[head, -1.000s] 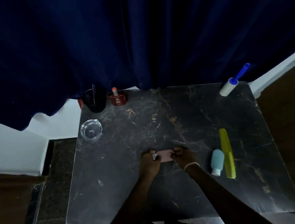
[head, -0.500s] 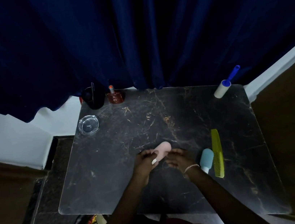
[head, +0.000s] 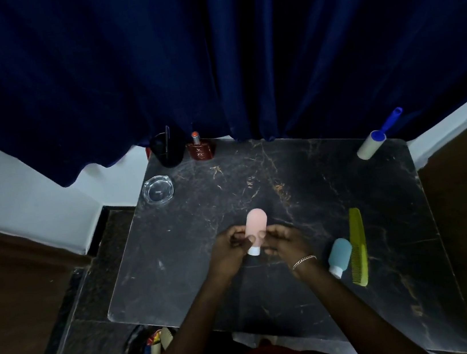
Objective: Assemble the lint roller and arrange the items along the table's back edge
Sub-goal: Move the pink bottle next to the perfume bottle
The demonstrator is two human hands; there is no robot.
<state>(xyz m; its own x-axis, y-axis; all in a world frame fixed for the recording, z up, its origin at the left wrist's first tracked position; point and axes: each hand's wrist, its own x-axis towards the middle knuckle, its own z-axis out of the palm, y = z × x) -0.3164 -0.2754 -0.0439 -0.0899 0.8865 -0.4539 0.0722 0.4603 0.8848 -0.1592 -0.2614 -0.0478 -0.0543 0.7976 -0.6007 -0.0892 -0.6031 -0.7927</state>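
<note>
- Head view: I'm holding a pink bottle (head: 256,229) upright over the middle of the table (head: 258,191), white cap at the bottom, rounded end pointing up.
- My left hand (head: 230,250) is gripping its lower left side, fingers clamped on the body; my right hand (head: 285,243) is pinching the lower right, thumb pressing the front just above the cap.
- Bottle is looking matte and soft, a smooth cylinder with a domed end; the cap is a short, hard-looking white ring.
- Table top is reading as dark polished stone with pale gold veining, corners rounded.
- Lint roller (head: 378,135) is lying at the back right corner, assembled: white paper-wrapped drum, blue collar, blue plastic handle tilting up toward the curtain (head: 210,60).
- Teal bottle (head: 338,255), same shape as the pink one, is lying on its side to my right, white cap toward me, touching or just beside a yellow-green toothed comb (head: 358,246).
- Back left: black cup (head: 167,153) with a thin stick in it, beside a red-brown square perfume bottle (head: 200,148).
- Clear glass ashtray (head: 157,189) is sitting near the left edge, in front of the cup.
- Curtain is hanging in heavy dark-blue folds behind the table.
</note>
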